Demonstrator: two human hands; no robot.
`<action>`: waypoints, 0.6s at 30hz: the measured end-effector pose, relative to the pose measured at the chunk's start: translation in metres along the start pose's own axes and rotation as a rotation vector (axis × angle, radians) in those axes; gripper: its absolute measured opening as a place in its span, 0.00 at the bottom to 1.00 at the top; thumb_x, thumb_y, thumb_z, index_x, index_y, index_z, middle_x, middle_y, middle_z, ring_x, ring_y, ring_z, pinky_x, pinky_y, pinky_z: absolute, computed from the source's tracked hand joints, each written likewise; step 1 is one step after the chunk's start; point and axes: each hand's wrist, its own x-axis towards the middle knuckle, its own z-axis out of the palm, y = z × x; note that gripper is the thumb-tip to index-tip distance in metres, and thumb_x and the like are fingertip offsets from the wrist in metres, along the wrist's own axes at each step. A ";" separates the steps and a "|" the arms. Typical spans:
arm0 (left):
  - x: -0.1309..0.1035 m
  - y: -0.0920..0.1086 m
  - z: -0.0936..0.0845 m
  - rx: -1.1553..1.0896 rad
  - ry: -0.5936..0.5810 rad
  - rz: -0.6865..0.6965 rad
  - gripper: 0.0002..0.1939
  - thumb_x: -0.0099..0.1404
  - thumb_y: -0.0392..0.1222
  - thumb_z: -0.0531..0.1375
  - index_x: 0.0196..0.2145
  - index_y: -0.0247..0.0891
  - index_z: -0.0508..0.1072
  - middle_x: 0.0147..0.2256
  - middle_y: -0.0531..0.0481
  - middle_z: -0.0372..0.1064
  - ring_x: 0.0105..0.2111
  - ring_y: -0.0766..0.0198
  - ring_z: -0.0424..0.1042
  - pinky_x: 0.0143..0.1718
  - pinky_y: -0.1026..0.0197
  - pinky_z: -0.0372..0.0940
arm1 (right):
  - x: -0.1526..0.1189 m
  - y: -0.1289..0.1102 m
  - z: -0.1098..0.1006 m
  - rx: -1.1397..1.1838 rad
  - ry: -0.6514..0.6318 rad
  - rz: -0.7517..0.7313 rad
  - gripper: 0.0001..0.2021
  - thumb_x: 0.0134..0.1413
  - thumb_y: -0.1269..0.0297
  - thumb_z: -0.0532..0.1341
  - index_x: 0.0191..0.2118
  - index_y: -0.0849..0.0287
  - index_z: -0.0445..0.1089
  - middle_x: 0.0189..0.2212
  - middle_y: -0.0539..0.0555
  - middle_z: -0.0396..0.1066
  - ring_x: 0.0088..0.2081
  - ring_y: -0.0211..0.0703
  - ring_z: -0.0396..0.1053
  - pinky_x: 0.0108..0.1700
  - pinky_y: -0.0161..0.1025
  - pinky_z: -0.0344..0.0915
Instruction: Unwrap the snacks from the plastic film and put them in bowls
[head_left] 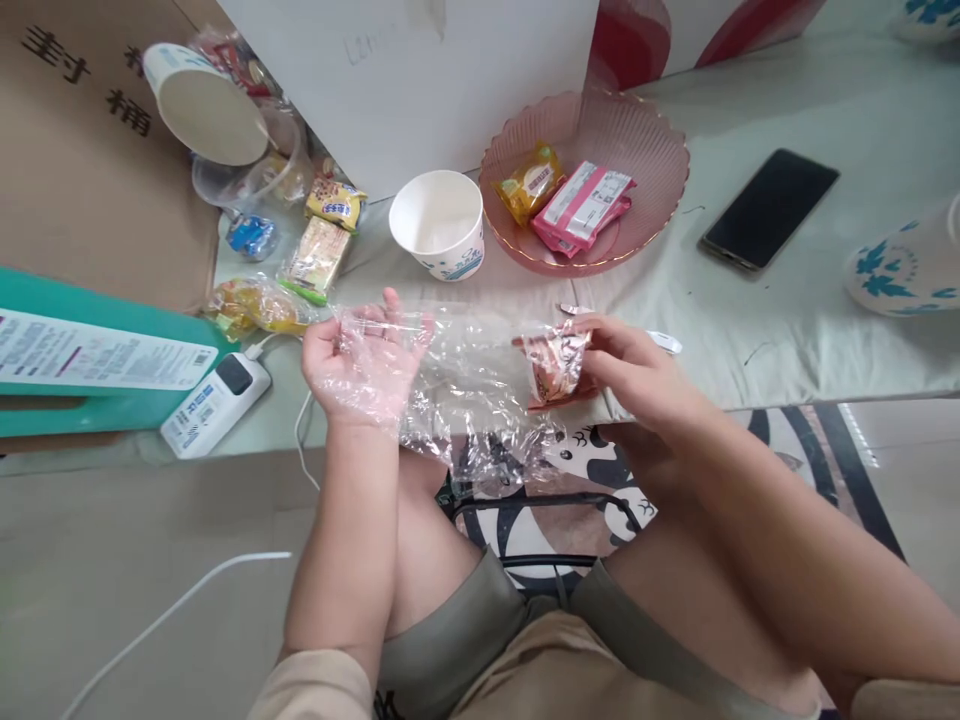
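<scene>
My left hand [367, 370] is turned palm up at the table's front edge, fingers spread and partly curled. Clear film of a crinkled plastic bag [472, 360] lies over its palm and fingers; whether the hand is inside the bag or behind it, I cannot tell. The bag stretches across to my right hand [630, 365], whose fingers and thumb close on a small pink-and-red snack packet [556, 365]. That packet sits at the bag's right end, seemingly against or within the film. Behind the bag stands a white paper cup [439, 225].
A pink glass bowl [652, 200] holds a yellow packet and pink packets. Right of it lies a black phone [771, 210]. Several wrapped snacks [319, 255], a tilted paper cup [214, 115] and a white power bank [216, 405] with a cable are at left. A white box [435, 90] stands behind.
</scene>
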 end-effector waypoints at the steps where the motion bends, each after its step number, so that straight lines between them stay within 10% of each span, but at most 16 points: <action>1: 0.003 0.001 -0.003 -0.017 0.007 -0.002 0.07 0.55 0.41 0.61 0.24 0.45 0.64 0.28 0.51 0.70 0.60 0.55 0.67 0.55 0.42 0.70 | 0.002 -0.002 -0.003 -0.088 0.015 -0.009 0.10 0.51 0.68 0.61 0.40 0.55 0.74 0.36 0.53 0.77 0.36 0.44 0.75 0.36 0.43 0.74; 5: 0.012 -0.003 -0.006 -0.020 -0.020 0.002 0.10 0.55 0.42 0.60 0.24 0.43 0.60 0.27 0.51 0.68 0.57 0.55 0.68 0.56 0.41 0.68 | 0.009 0.001 -0.002 -0.210 0.081 0.072 0.06 0.51 0.69 0.59 0.34 0.58 0.73 0.24 0.49 0.70 0.24 0.38 0.68 0.28 0.37 0.68; 9: 0.014 -0.018 0.006 -0.210 0.139 -0.081 0.10 0.61 0.38 0.53 0.23 0.41 0.57 0.24 0.52 0.65 0.47 0.60 0.74 0.53 0.42 0.70 | 0.008 0.010 0.020 -0.166 0.238 -0.091 0.12 0.60 0.63 0.55 0.47 0.56 0.70 0.43 0.57 0.74 0.36 0.43 0.76 0.37 0.43 0.75; 12: 0.013 -0.023 0.015 -0.332 0.143 -0.127 0.10 0.63 0.37 0.52 0.24 0.41 0.58 0.25 0.54 0.68 0.43 0.62 0.76 0.55 0.42 0.69 | 0.002 0.011 0.035 -0.439 0.132 -0.219 0.24 0.58 0.55 0.62 0.59 0.55 0.65 0.55 0.63 0.70 0.49 0.54 0.75 0.46 0.52 0.75; 18: 0.021 -0.004 -0.002 -0.404 0.115 0.003 0.09 0.60 0.37 0.56 0.24 0.40 0.60 0.25 0.58 0.70 0.40 0.63 0.79 0.60 0.39 0.63 | -0.003 0.005 0.036 -0.886 -0.022 -0.231 0.28 0.55 0.58 0.65 0.61 0.55 0.66 0.49 0.63 0.75 0.48 0.61 0.74 0.49 0.56 0.70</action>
